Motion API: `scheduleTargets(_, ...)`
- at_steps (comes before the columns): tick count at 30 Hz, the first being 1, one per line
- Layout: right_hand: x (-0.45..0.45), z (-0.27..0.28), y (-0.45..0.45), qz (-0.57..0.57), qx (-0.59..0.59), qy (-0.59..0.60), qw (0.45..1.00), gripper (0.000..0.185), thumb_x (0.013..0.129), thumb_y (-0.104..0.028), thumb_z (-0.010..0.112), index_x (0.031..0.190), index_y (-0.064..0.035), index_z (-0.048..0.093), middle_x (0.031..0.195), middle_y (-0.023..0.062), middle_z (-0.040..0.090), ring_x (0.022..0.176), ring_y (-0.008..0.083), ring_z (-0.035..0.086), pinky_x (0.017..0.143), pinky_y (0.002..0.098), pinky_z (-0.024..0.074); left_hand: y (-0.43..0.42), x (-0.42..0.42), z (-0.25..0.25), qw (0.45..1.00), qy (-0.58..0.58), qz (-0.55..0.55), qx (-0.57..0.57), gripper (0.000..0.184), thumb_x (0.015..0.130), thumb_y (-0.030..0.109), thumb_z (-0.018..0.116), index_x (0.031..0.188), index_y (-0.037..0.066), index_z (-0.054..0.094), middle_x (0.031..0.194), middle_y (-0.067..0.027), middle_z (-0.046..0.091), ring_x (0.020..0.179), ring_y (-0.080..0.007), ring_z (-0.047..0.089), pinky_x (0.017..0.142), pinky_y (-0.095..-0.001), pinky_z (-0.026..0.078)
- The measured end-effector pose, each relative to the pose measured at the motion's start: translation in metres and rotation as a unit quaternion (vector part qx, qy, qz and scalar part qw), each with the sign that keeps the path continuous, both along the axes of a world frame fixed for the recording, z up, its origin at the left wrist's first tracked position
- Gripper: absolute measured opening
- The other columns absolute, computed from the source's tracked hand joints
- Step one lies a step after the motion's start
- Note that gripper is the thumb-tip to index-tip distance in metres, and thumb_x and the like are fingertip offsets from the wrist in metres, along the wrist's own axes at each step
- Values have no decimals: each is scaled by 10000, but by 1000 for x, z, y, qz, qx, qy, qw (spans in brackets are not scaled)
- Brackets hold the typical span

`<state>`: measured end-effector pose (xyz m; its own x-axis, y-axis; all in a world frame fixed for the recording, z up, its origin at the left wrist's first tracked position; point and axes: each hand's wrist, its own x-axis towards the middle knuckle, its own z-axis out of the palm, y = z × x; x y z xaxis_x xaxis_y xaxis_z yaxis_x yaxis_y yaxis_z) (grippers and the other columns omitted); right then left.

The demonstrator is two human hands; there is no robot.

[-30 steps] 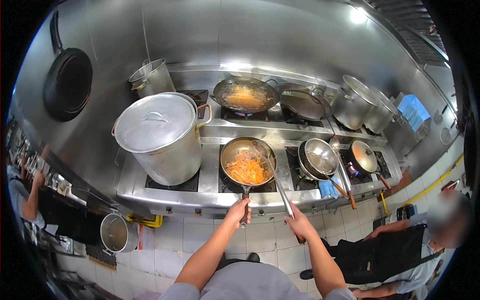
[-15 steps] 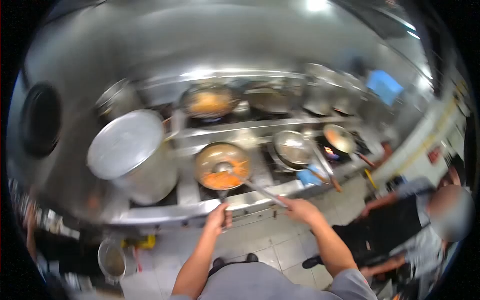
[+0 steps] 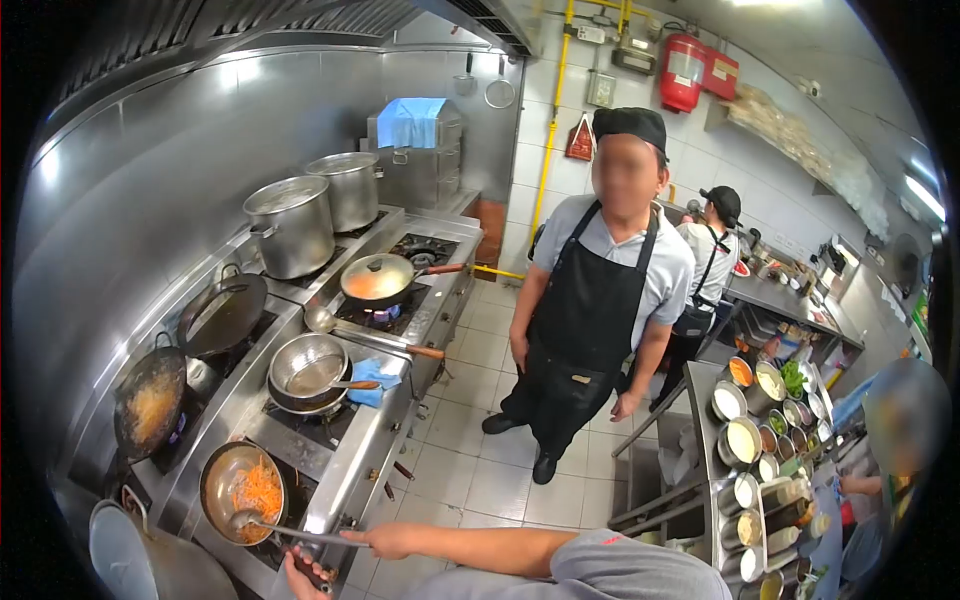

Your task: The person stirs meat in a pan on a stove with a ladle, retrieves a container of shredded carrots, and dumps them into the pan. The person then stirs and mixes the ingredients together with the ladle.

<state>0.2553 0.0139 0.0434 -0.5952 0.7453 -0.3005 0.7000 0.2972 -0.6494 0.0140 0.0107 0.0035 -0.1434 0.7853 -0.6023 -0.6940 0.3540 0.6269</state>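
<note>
In the head view, a frying pan (image 3: pixel 218 483) sits on the front stove at lower left. Shredded orange food that looks like carrot (image 3: pixel 260 488) lies in it. My left hand (image 3: pixel 303 578) is closed around the pan's handle. A long-handled ladle (image 3: pixel 305 537) rests with its bowl in the pan among the shreds. My right hand (image 3: pixel 388 540) grips the end of that ladle's handle. Behind the pan, a dark wok (image 3: pixel 150 405) holds something golden over a burner.
A lidded pan (image 3: pixel 378 278) stands over a flame, and a strainer (image 3: pixel 308 366) sits on a pan beside a blue cloth (image 3: pixel 372 380). Tall pots (image 3: pixel 292 228) line the back. A person in a black apron (image 3: pixel 590 310) stands right of the stove. Several food containers (image 3: pixel 742 440) fill a counter.
My view has swung to the right, bringing the standing person and the container counter into full sight. Both hands keep their hold on the pan and the ladle.
</note>
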Motion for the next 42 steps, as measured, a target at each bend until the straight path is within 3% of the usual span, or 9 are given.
scheduleTargets(13, 5, 8, -10, -12, -51, 5, 999, 793, 838, -127, 594, 1470, -261, 133, 977, 239, 617, 884, 385, 600, 781, 451, 462, -5, -4, -13, 1000, 12, -5, 19, 239, 923, 393, 460, 927, 178, 566, 607, 34, 482, 391, -99, 421, 302, -252, 343)
scheduleTargets(19, 20, 25, 4, -3, -57, 127, 990, 758, 821, -123, 599, 1457, -235, 204, 972, 219, 624, 895, 366, 603, 794, 440, 462, -1, -7, -23, 999, 0, -21, 40, 239, 918, 420, 468, 913, 194, 544, 601, 36, 457, 394, -107, 402, 303, -270, 326)
scheduleTargets(21, 30, 50, 2, 7, -30, 58, 998, 775, 846, -156, 594, 1468, -258, 143, 1029, 215, 622, 891, 345, 607, 805, 401, 462, 0, -4, -20, 999, 5, -22, 27, 210, 902, 411, 497, 888, 202, 510, 594, 39, 418, 396, -98, 345, 321, -253, 280)
scheduleTargets(22, 40, 23, 6, 39, 40, 147, 988, 739, 861, -176, 568, 1467, -261, 154, 1189, 222, 565, 918, 333, 602, 821, 391, 459, 0, -4, -17, 997, -14, -63, 39, 186, 864, 379, 547, 890, 202, 497, 593, 47, 392, 403, -88, 303, 347, -238, 229)
scheduleTargets(25, 64, 95, 28, 87, -114, -5, 990, 650, 905, -234, 505, 1461, -300, 174, 1206, 181, 573, 997, 330, 596, 879, 396, 448, -1, 1, 6, 997, -34, -70, 9, 210, 818, 358, 617, 871, 202, 488, 600, 45, 348, 466, -98, 303, 434, -253, 254)
scheduleTargets(27, 61, 101, 43, 119, -34, -124, 985, 636, 910, -282, 494, 1456, -295, 170, 1230, 191, 546, 1066, 369, 559, 921, 412, 435, -6, -4, -2, 997, -47, -62, 21, 220, 860, 369, 574, 868, 169, 480, 635, 7, 449, 486, -123, 405, 440, -285, 324)
scheduleTargets(33, 8, 80, 56, 64, 118, -162, 978, 606, 868, -255, 563, 1412, -301, 299, 997, 184, 641, 928, 387, 597, 809, 440, 483, -11, 3, 2, 999, -15, -13, 38, 303, 948, 370, 470, 1067, 92, 484, 692, -19, 501, 483, -127, 467, 399, -289, 412)
scheduleTargets(37, 28, 102, 46, 59, 94, -82, 990, 604, 869, -256, 563, 1412, -297, 302, 995, 195, 638, 919, 390, 598, 808, 445, 476, -15, 0, -1, 999, 0, -17, 50, 314, 944, 378, 484, 1064, 88, 484, 721, -30, 509, 501, -125, 487, 404, -293, 426)
scheduleTargets(42, 61, 116, 71, 114, 71, -201, 970, 614, 872, -265, 555, 1419, -308, 279, 1001, 182, 643, 908, 388, 604, 812, 446, 470, -16, -1, -4, 999, -6, -14, 50, 317, 939, 379, 495, 1064, 88, 493, 727, -29, 512, 512, -125, 492, 405, -289, 425)
